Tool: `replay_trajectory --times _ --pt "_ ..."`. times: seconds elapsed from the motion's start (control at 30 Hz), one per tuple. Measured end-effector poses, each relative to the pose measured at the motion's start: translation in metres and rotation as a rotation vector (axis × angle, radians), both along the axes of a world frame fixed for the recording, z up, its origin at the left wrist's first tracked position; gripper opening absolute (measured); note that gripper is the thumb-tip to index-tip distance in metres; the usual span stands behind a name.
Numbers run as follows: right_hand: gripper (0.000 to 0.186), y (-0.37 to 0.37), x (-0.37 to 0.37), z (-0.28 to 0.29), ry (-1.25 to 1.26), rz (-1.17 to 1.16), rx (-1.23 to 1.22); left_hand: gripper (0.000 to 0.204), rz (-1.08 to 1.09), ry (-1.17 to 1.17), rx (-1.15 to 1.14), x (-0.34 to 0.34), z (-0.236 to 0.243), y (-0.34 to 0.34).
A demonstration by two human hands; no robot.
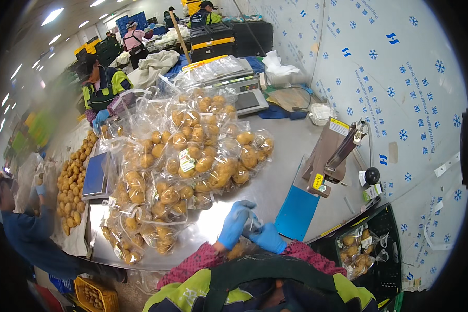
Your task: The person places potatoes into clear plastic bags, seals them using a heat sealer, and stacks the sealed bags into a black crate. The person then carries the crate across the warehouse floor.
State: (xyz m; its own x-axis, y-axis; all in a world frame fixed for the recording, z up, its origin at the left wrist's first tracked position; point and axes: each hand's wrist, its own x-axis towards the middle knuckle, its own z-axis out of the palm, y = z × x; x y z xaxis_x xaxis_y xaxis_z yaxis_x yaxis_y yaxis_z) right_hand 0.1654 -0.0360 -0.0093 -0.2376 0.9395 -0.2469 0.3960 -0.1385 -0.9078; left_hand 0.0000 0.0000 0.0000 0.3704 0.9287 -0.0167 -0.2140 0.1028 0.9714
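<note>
My left hand (236, 223) and my right hand (266, 238), both in blue gloves, are closed around the gathered clear plastic top (252, 224) of a bag of potatoes (236, 251), mostly hidden below them. A large heap of clear bags of potatoes (203, 158) covers the steel table (208, 210) ahead of me and to my left. To my right stands a brown hand-lever machine (325, 164) with a black knob, beside a flat blue plate (294, 213).
A dark crate (387, 249) holds bagged potatoes at my lower right. Loose potatoes (73, 182) lie left, beside a scale (94, 176). Two co-workers (21, 229) (101, 86) work at left. Another scale (244, 93) is at back. A white panelled wall (379, 78) borders the right.
</note>
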Motion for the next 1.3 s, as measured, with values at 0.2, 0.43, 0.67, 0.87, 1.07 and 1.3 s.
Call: replay_trajectory --times 0.2,0.43,0.67,0.87,1.07,1.3 --pt "0.013 -0.014 0.011 0.046 0.000 0.168 0.610 0.031 -0.202 0.414 0.315 0.003 -0.034 -0.059" --pt "0.030 -0.027 0.090 0.105 -0.210 -0.020 0.890 0.024 -0.437 -0.186 -0.362 0.057 0.014 -0.036" --pt "0.042 -0.047 0.141 -0.022 0.173 -0.422 0.450 0.025 -0.566 0.091 1.191 0.178 0.079 0.031" --pt "0.035 -0.008 0.151 0.023 0.139 -0.886 0.669 0.032 -0.591 0.888 1.485 0.224 0.120 0.086" --pt "0.046 0.011 0.193 0.135 1.028 -0.776 0.365 0.024 -0.189 0.421 1.084 0.183 0.090 0.095" --pt "0.041 -0.002 0.161 0.102 1.541 -0.052 0.197 0.016 -0.014 0.398 0.856 0.184 0.076 0.087"
